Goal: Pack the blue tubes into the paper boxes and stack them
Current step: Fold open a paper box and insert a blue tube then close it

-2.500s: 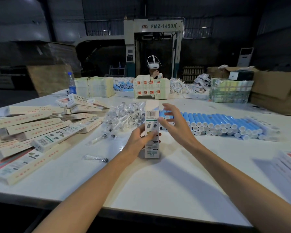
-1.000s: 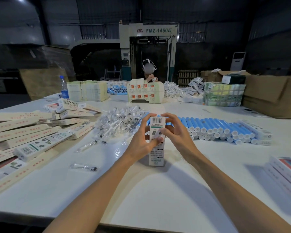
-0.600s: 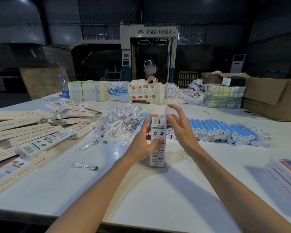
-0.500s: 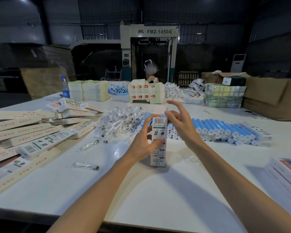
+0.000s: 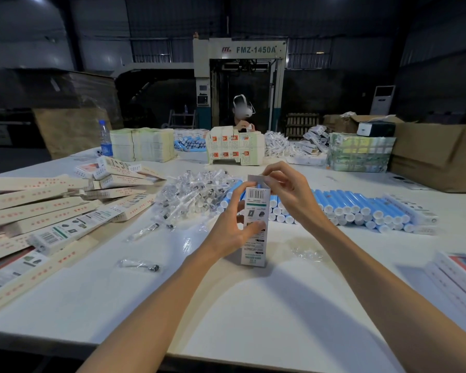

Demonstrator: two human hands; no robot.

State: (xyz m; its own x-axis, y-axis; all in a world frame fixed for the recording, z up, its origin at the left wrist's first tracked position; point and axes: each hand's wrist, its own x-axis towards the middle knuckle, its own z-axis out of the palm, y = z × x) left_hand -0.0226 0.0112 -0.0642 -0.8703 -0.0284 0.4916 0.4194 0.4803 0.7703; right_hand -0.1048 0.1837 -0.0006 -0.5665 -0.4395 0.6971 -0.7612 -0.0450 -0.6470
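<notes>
A narrow white paper box [image 5: 254,239] with a barcode stands upright on the white table [image 5: 253,313]. My left hand [image 5: 233,226] grips its middle, thumb on the front face. My right hand [image 5: 287,191] pinches the raised top flap of the box. Behind the box lies a long row of blue tubes [image 5: 361,208] with white caps, stacked in two layers. The inside of the box is hidden.
Flat and filled long boxes [image 5: 46,211] spread over the left side. A heap of clear-wrapped small parts [image 5: 194,195] lies behind my left hand; one wrapped part [image 5: 139,265] lies loose. Pink-edged sheets [image 5: 457,275] sit at right. A person sits across the table behind box stacks [image 5: 236,149].
My right hand has come back from the tube row to the top of the box and now pinches the top flap. My left hand keeps its grip on the standing box.
</notes>
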